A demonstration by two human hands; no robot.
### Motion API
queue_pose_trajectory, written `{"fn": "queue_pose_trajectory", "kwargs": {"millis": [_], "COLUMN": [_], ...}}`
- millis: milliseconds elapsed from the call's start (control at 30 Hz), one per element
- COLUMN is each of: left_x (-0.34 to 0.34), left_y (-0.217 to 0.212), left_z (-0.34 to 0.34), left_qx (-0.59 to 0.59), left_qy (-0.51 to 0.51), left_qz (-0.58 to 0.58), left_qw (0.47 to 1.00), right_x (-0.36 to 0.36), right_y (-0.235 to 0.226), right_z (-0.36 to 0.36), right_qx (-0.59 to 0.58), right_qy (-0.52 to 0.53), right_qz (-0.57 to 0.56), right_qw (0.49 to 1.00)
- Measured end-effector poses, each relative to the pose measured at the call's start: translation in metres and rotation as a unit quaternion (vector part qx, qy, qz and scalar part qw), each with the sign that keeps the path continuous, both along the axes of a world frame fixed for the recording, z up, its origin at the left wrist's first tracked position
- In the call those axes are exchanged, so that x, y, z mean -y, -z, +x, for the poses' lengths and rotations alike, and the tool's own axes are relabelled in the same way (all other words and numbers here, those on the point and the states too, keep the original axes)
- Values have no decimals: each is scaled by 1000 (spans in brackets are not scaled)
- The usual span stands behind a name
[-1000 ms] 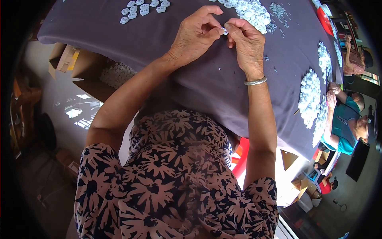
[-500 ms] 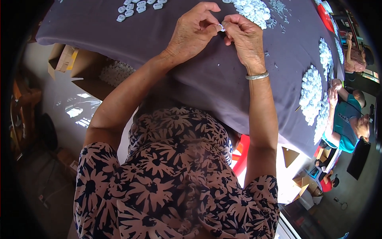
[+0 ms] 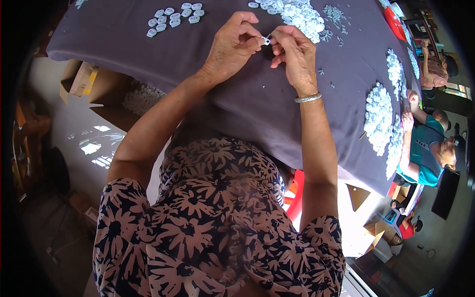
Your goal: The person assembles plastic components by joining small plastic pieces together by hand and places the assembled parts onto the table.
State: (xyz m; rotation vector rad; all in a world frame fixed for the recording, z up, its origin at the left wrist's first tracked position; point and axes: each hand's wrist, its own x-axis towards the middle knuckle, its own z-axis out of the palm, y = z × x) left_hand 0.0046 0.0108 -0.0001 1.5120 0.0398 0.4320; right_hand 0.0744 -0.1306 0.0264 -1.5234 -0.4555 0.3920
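My left hand (image 3: 231,50) pinches a small white plastic piece (image 3: 267,42) with a hole in it, between thumb and forefinger. Facing it, my right hand (image 3: 298,55) holds a tiny thin metal pin or screw (image 3: 269,35) by its fingertips, touching or almost touching the piece. Just beyond the hands lies a heap of white plastic pieces (image 3: 302,20). To its right is a scatter of small grey screws or pins (image 3: 335,16). Several white oval pieces (image 3: 175,17) are set out in a loose group at the far left.
A dark cloth (image 3: 208,111) covers the table. More white heaps (image 3: 380,116) lie along the right side, where a person in a teal shirt (image 3: 420,148) works. An open cardboard box (image 3: 111,109) of white pieces stands below the table's left edge. A red tray (image 3: 394,24) is at the far right.
My hands have moved slightly apart, and the white piece and the thin pin or screw now show between them. The view has shifted a little.
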Motion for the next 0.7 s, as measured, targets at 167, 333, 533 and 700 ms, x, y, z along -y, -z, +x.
{"fn": "queue_pose_trajectory", "kwargs": {"millis": [167, 333, 533, 700], "left_x": [-1, -2, -3, -3], "left_y": [0, 3, 8, 4], "left_z": [1, 3, 6, 2], "left_qx": [-9, -26, -13, -12], "left_qy": [-9, -16, -10, -11], "left_qz": [32, 46, 19, 4], "left_qw": [999, 998, 1000, 1000], "right_x": [21, 45, 55, 66], "right_y": [-7, -6, -12, -10], "right_z": [15, 40, 41, 51], "right_qx": [61, 91, 47, 47], "right_qy": [103, 211, 185, 219], "right_qz": [90, 63, 47, 62], "right_qw": [989, 971, 980, 973]}}
